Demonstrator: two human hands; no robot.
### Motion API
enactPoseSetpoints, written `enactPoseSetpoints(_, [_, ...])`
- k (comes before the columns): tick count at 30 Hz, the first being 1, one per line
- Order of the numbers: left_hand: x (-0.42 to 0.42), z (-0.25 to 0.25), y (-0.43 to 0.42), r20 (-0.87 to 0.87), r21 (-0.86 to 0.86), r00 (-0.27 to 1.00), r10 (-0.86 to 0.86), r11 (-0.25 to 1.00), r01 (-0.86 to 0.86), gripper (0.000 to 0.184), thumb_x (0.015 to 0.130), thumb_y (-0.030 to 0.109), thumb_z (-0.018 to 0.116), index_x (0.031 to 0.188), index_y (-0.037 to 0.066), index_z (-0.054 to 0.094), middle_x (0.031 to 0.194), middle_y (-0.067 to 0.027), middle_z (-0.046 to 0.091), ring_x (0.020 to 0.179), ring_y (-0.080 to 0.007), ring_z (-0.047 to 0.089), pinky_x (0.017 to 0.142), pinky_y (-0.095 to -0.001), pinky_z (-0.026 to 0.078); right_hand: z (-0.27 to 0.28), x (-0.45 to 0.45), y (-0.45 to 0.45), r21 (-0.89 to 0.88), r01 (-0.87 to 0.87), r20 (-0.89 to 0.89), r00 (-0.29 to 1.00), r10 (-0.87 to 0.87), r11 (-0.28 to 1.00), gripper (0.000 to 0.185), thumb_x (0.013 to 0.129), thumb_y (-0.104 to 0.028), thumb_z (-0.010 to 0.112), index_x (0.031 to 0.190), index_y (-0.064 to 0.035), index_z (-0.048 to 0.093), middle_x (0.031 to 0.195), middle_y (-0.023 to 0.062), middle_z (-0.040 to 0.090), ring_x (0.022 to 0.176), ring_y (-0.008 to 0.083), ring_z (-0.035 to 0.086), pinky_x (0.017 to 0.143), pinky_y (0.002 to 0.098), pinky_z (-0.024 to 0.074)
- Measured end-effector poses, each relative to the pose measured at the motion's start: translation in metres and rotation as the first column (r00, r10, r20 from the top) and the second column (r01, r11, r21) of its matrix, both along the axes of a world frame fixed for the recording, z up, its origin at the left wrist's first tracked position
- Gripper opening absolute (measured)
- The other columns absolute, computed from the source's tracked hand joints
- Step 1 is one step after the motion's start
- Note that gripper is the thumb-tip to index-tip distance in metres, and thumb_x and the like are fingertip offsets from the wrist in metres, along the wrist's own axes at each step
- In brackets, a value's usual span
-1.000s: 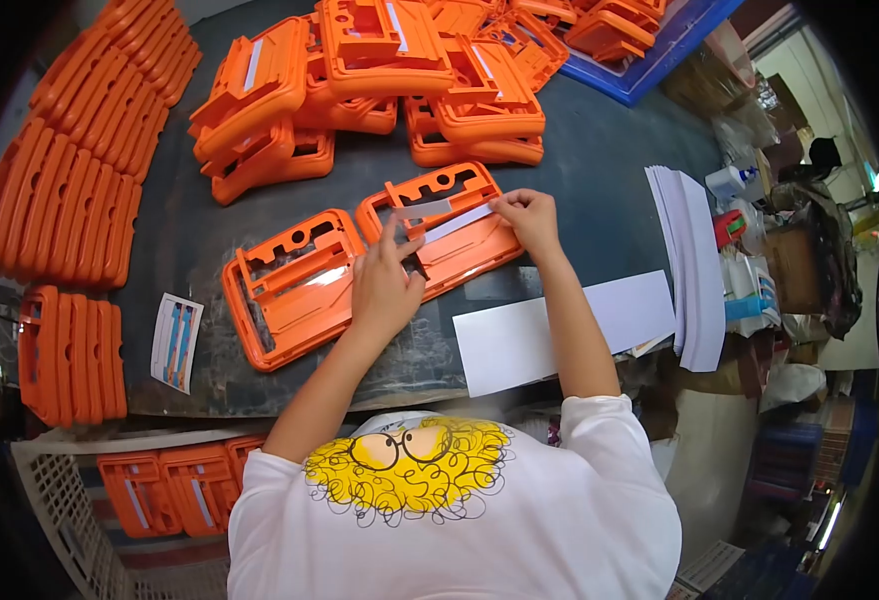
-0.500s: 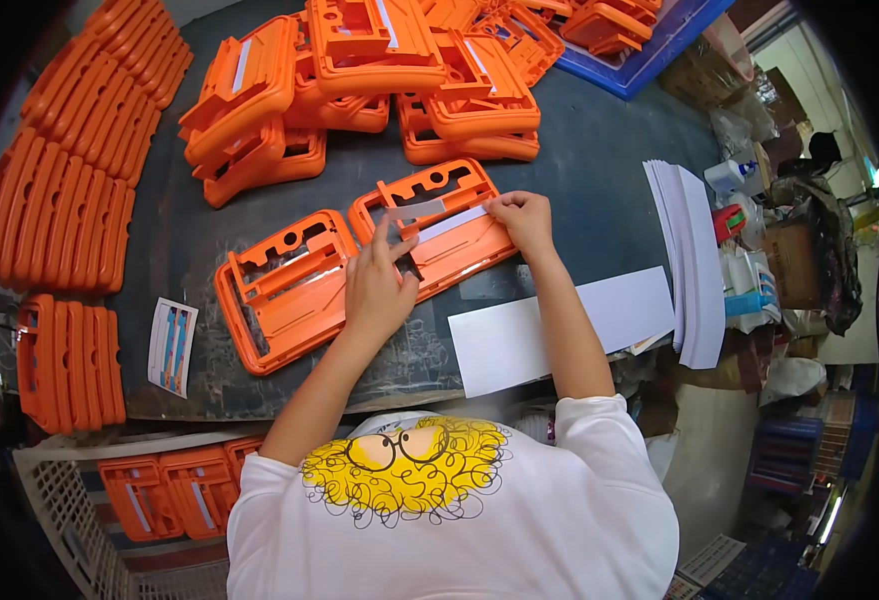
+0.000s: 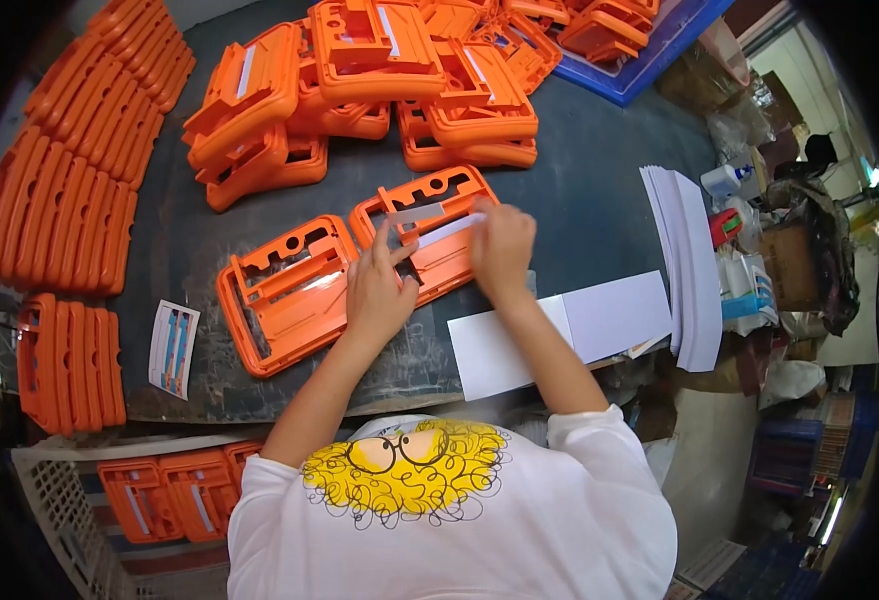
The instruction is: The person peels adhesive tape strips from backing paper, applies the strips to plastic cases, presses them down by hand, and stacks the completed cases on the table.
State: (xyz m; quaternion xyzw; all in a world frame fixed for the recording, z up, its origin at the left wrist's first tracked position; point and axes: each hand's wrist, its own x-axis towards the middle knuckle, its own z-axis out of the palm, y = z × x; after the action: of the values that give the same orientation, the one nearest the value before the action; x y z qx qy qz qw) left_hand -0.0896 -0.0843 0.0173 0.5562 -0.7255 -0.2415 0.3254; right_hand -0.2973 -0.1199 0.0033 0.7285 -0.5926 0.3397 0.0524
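An orange plastic case (image 3: 289,315) lies unfolded at a slant on the dark table, its two halves side by side. A narrow white strip (image 3: 451,231) runs along its right half. My left hand (image 3: 379,288) rests at the case's middle with fingers spread, the tips near the strip's left end. By those fingertips is a small grey-white strip (image 3: 417,213); whether the fingers grip it I cannot tell. Over the white strip's right end my right hand (image 3: 504,250) is curled closed and slightly blurred. What its fingers hold, if anything, is hidden.
Orange cases (image 3: 374,60) are heaped at the back; more stand in rows (image 3: 54,215) at left. A blue crate (image 3: 624,85) sits at back right. White sheets (image 3: 614,315) and a paper stack (image 3: 681,270) lie at right. A printed card (image 3: 173,348) is near the left front.
My right hand has shifted left and slightly down, from pinching at the white strip's right end to lying curled over it. My left hand has barely moved.
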Motion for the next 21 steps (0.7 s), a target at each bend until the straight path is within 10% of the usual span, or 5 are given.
enactPoseSetpoints(5, [0.008, 0.008, 0.008, -0.186, -0.064, 0.981, 0.054, 0.996, -0.067, 0.047, 0.085, 0.015, 0.058, 0.130, 0.005, 0.051, 0.102, -0.0064, 0.071, 0.102, -0.0290, 0.061, 0.093, -0.0425, 0.043, 0.032, 0.006, 0.017, -0.258, 0.262, 0.006, 0.963, -0.270, 0.930, 0.024, 0.088, -0.013, 0.064, 0.109, -0.0013, 0.063, 0.097, 0.0083, 0.066, 0.104, 0.0263, 0.061, 0.099, 0.0478, 0.0386])
enactPoseSetpoints(9, [0.022, 0.034, 0.030, -0.419, 0.244, 0.905, 0.073, 0.969, 0.035, 0.046, 0.098, 0.030, 0.041, 0.070, 0.002, 0.064, 0.064, -0.0140, 0.061, 0.060, -0.0315, 0.061, 0.059, -0.0403, 0.045, 0.068, 0.022, 0.052, 0.386, -0.414, 0.705, 0.709, 0.027, 0.824, 0.020, 0.084, -0.017, 0.073, 0.089, 0.0015, 0.069, 0.083, 0.0057, 0.068, 0.076, 0.0119, 0.062, 0.069, 0.0263, 0.0479])
enactPoseSetpoints(16, [0.032, 0.021, 0.039, -0.298, 0.138, 0.954, 0.022, 0.990, 0.020, 0.048, 0.099, 0.035, 0.043, 0.070, 0.005, 0.067, 0.058, -0.0129, 0.059, 0.055, -0.0324, 0.058, 0.057, -0.0428, 0.043, 0.057, 0.047, 0.065, 0.385, -0.436, 0.712, 0.701, 0.039, 0.813, 0.016, 0.082, -0.014, 0.075, 0.090, 0.0005, 0.071, 0.081, 0.0037, 0.067, 0.074, 0.0102, 0.056, 0.070, 0.0259, 0.0443])
enactPoseSetpoints(19, [0.051, 0.035, 0.035, -0.428, 0.427, 0.884, 0.187, 0.904, 0.015, 0.028, 0.095, 0.026, 0.056, 0.084, 0.006, 0.072, 0.066, -0.0088, 0.065, 0.065, -0.0283, 0.062, 0.063, -0.0405, 0.045, 0.056, 0.050, 0.071, 0.125, -0.235, 0.719, 0.691, 0.075, 0.964, 0.011, 0.085, -0.010, 0.071, 0.086, 0.0009, 0.069, 0.081, 0.0045, 0.065, 0.077, 0.0110, 0.057, 0.070, 0.0271, 0.0449])
enactPoseSetpoints(21, [0.074, 0.038, 0.019, -0.591, 0.108, 0.751, 0.295, 0.951, -0.289, 0.014, 0.089, 0.018, 0.066, 0.097, 0.009, 0.073, 0.079, -0.0039, 0.068, 0.081, -0.0232, 0.065, 0.075, -0.0374, 0.048, 0.043, 0.036, 0.066, 0.095, 0.000, 0.835, 0.545, -0.079, 0.996, 0.010, 0.088, -0.009, 0.069, 0.089, 0.0007, 0.068, 0.083, 0.0033, 0.065, 0.080, 0.0103, 0.059, 0.072, 0.0257, 0.0452])
